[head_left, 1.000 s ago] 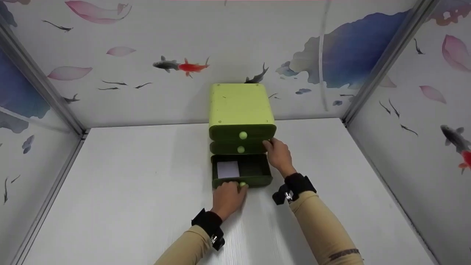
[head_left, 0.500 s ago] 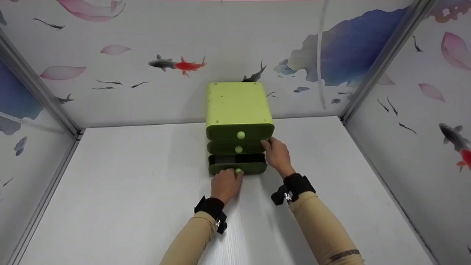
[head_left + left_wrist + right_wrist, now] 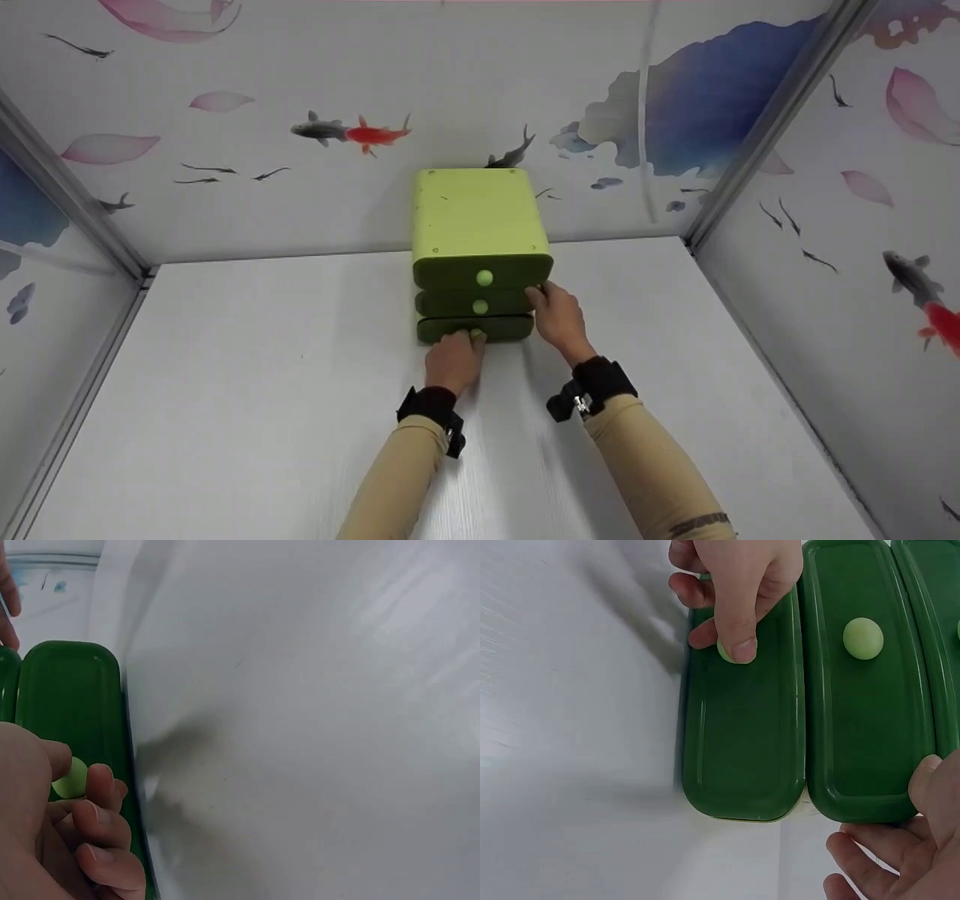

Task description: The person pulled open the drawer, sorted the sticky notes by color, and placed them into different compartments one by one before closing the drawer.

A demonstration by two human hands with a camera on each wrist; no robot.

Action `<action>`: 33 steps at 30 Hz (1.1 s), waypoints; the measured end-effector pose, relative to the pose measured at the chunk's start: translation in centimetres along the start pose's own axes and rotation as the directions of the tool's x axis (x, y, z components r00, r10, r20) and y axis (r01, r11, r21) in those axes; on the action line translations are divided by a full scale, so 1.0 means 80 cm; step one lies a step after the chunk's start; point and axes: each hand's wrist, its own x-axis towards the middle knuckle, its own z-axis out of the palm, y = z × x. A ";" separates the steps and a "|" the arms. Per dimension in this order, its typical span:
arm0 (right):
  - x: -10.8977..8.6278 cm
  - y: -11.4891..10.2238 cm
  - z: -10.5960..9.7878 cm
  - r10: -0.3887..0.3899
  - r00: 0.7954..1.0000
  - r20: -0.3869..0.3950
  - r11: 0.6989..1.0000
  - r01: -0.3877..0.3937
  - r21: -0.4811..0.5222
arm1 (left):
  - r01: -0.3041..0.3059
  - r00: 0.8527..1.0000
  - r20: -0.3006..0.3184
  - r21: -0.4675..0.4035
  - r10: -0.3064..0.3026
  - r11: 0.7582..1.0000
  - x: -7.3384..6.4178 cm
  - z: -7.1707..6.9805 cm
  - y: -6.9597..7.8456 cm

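Note:
A small lime-green cabinet (image 3: pixel 480 210) with three dark green drawer fronts stands against the back wall. My left hand (image 3: pixel 454 360) pinches the round light-green knob (image 3: pixel 70 778) of the bottom drawer (image 3: pixel 511 328) between thumb and fingers. That drawer sits nearly flush under the middle drawer (image 3: pixel 870 727), and its inside is hidden. At the cabinet's right side, my right hand (image 3: pixel 559 319) grips the edge by the middle drawer, thumb on the front and fingers along the side. The top drawer (image 3: pixel 450 271) is pushed in, its knob untouched.
The cabinet rests at the back of a white table (image 3: pixel 262 397). A white back wall (image 3: pixel 465 67) printed with fish and petals rises behind it. Grey metal posts (image 3: pixel 761 142) mark the corners, with side walls to the left and right.
The bottom drawer has slid inward from well open, where a white card showed inside, to nearly closed. My left hand moved forward with its knob. My right hand kept its place on the cabinet.

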 end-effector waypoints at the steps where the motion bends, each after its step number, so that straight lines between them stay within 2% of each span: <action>1: 0.000 0.000 0.000 0.005 1.000 -0.001 1.000 -0.005 0.005 | 0.003 1.000 0.005 -0.007 -0.003 1.000 0.000 -0.001 0.001; 8: -0.001 0.000 0.003 0.031 0.999 0.011 0.999 -0.032 0.021 | 0.023 0.999 0.037 -0.017 -0.022 1.000 0.000 -0.005 0.004; 14: 0.000 -0.002 0.003 0.018 1.000 0.017 1.000 -0.018 0.025 | 0.033 0.997 0.074 -0.050 -0.029 0.998 -0.001 -0.009 0.000; 20: 0.006 -0.001 0.002 0.009 0.999 0.036 1.000 -0.010 0.017 | 0.023 0.994 0.106 -0.060 -0.017 0.998 -0.001 -0.018 -0.012; 26: 0.012 0.011 -0.006 -0.048 0.995 0.089 0.999 0.048 0.006 | 0.009 0.994 0.112 -0.043 -0.004 0.999 -0.005 -0.036 -0.034; 29: 0.011 0.025 -0.015 -0.070 0.988 0.135 0.996 0.077 -0.048 | -0.023 0.994 0.107 0.004 0.022 1.000 -0.011 -0.049 -0.048; 33: 0.006 0.048 -0.027 -0.090 0.982 0.164 0.971 0.123 -0.203 | -0.076 0.996 0.060 0.102 0.070 0.992 -0.019 -0.070 -0.066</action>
